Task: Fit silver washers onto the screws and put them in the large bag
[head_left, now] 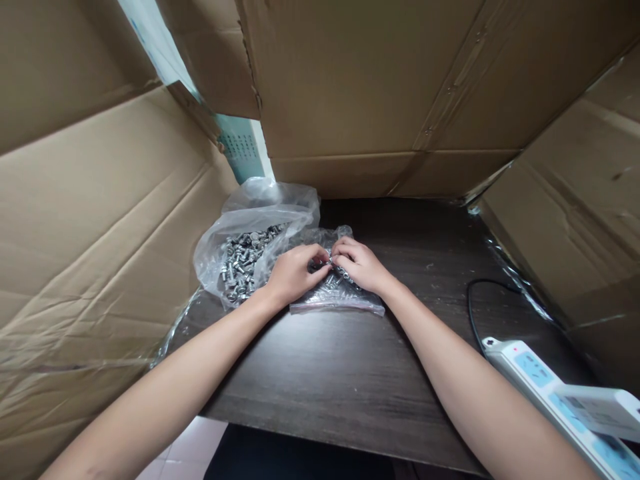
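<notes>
My left hand [296, 270] and my right hand [361, 264] meet fingertip to fingertip above a clear zip bag [336, 305] lying on the table. Both hands are closed in a pinch on something small and shiny between them; its kind is hidden by the fingers. Small metal parts, some of them ring-shaped, show in the zip bag below my right fingers. Just left of my left hand stands an open clear plastic bag [207, 250] holding a heap of metal bolts [245, 257].
Cardboard walls [350, 87] enclose the dark wooden table [320, 373] at the back and both sides. At the right front lies a white power strip [537, 373] with a plug in it and a black cable [470, 300] curving behind.
</notes>
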The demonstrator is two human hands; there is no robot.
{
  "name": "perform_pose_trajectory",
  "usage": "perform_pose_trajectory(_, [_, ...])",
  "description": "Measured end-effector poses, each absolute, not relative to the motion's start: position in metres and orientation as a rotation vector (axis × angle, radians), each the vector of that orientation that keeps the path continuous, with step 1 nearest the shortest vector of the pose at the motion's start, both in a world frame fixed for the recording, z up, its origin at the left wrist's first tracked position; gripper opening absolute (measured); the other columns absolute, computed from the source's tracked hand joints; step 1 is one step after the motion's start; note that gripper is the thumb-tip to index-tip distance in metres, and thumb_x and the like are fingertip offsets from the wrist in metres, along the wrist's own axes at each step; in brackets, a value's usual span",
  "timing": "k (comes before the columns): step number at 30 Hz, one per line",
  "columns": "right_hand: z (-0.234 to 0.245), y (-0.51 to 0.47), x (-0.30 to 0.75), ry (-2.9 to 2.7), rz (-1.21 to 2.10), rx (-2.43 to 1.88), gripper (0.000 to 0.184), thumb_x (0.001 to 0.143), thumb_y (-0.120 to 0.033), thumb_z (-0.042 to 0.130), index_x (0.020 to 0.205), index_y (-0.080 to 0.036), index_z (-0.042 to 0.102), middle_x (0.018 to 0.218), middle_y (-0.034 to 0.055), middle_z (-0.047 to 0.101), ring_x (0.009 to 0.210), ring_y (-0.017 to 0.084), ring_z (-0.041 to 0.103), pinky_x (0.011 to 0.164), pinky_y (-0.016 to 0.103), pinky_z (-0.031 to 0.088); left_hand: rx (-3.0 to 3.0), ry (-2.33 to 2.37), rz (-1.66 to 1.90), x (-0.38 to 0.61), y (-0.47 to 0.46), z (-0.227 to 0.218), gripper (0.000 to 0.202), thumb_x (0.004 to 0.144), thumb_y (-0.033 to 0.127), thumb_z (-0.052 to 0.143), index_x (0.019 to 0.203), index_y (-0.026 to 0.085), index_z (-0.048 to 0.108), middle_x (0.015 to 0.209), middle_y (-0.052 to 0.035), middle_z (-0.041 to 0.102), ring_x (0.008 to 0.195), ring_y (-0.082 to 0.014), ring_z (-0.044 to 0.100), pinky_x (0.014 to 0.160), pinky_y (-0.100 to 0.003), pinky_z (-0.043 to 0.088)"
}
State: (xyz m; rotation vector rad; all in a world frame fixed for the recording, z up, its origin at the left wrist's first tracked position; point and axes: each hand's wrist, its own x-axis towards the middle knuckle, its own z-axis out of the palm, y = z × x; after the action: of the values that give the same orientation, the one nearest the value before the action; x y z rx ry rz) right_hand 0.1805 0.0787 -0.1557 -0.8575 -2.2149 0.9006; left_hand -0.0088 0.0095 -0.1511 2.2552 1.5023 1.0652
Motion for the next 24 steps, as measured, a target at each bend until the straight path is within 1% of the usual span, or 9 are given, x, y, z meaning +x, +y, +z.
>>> perform_pose_trajectory(3, [-0.1546,0.0776,0.18,-2.204,0.875,-0.873,0.01,0.086,-0.02,0.055,0.081,-0.02,0.064,0.089,0.0029,0.06,0.082,0.018,0.056,0.077,0.032,0.041,2.257,1.485,1.074,-0.0093,0.0099,-0.1511,0.007,0.088,0.021,0.07,0.092,0.02,0.065,0.089,-0.0017,0.073,0.083,-0.0196,0.068,0.075,-0.031,0.051])
perform_pose_trajectory(5, [-0.1543,0.0775,0.1801,-2.202,0.873,-0.87,0.009,0.086,-0.02,0.056,0.082,-0.02,0.064,0.088,0.0026,0.06,0.081,0.018,0.055,0.077,0.031,0.041,2.26,1.476,1.076,-0.0094,0.01,-0.1513,0.007,0.088,0.021,0.07,0.092,0.02,0.065,0.089,-0.0014,0.072,0.083,-0.0193,0.068,0.075,-0.031,0.051])
perform_pose_trajectory(12, [-0.1537,0.0774,0.1802,-2.203,0.918,-0.851,0.025,0.094,-0.026,0.051,0.072,-0.019,0.061,0.092,0.0047,0.06,0.088,0.019,0.059,0.084,0.033,0.041,2.257,1.469,1.076,-0.0092,0.0099,-0.1521,0.008,0.089,0.022,0.071,0.094,0.02,0.065,0.09,-0.0018,0.073,0.084,-0.0196,0.068,0.076,-0.031,0.051])
perform_pose_trajectory(15, [-0.1535,0.0776,0.1801,-2.196,0.928,-0.851,0.028,0.096,-0.028,0.049,0.073,-0.018,0.062,0.092,0.0052,0.061,0.089,0.02,0.06,0.084,0.033,0.041,2.261,1.458,1.084,-0.0092,0.0097,-0.1519,0.007,0.089,0.022,0.07,0.093,0.02,0.065,0.089,-0.0016,0.072,0.083,-0.0193,0.067,0.076,-0.031,0.05])
perform_pose_trajectory(20, [-0.1561,0.0803,0.1808,-2.181,0.939,-0.83,0.016,0.089,-0.02,0.052,0.08,-0.019,0.065,0.092,0.0047,0.062,0.092,0.02,0.06,0.085,0.033,0.042,2.252,1.45,1.097,-0.0092,0.0098,-0.1515,0.007,0.089,0.021,0.07,0.094,0.02,0.065,0.089,-0.0013,0.072,0.083,-0.0188,0.067,0.077,-0.03,0.05])
perform_pose_trajectory(22, [-0.157,0.081,0.1811,-2.187,0.938,-0.821,0.016,0.088,-0.019,0.051,0.078,-0.018,0.064,0.092,0.0048,0.061,0.09,0.02,0.06,0.084,0.033,0.042,2.251,1.445,1.103,-0.0092,0.0098,-0.1516,0.008,0.089,0.021,0.071,0.094,0.02,0.066,0.09,-0.0014,0.072,0.083,-0.0188,0.067,0.077,-0.03,0.051])
perform_pose_trajectory(24, [-0.1569,0.0808,0.181,-2.198,0.936,-0.817,0.022,0.09,-0.021,0.049,0.072,-0.018,0.062,0.091,0.0051,0.061,0.089,0.019,0.06,0.084,0.033,0.042,2.25,1.446,1.108,-0.0092,0.0097,-0.1518,0.008,0.089,0.021,0.071,0.095,0.02,0.066,0.09,-0.0014,0.073,0.083,-0.0188,0.067,0.077,-0.03,0.051])
